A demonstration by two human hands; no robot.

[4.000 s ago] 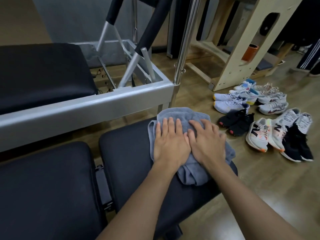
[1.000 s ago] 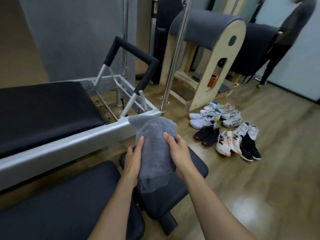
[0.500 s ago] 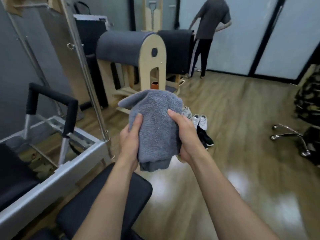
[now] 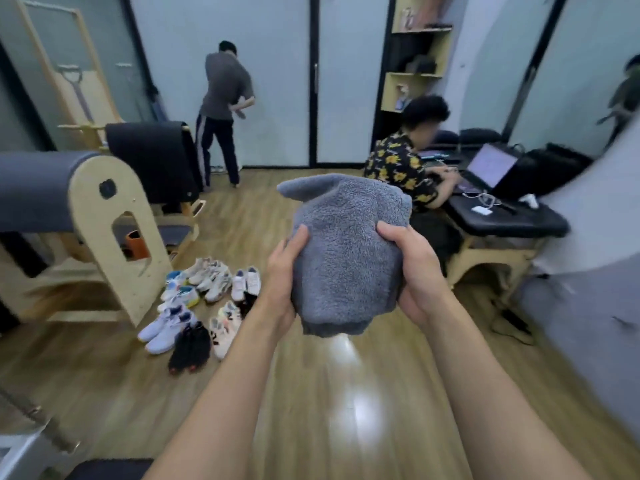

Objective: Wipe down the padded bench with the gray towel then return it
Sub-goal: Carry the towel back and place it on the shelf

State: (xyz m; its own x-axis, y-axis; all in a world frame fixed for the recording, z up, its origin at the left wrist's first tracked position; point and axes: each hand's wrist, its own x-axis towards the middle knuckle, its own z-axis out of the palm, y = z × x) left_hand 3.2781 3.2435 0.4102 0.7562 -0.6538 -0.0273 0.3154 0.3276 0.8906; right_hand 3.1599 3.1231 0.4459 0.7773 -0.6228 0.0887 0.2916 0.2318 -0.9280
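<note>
Curling round the bunched gray terry towel [image 4: 346, 261], left hand [image 4: 284, 275] and right hand [image 4: 419, 271] flank it evenly, seemingly upright.

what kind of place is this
Most likely a Pilates or exercise studio: a wooden arched barrel with a padded top, a cluster of sneakers left on the wood floor, and a padded table used as a desk.
</note>
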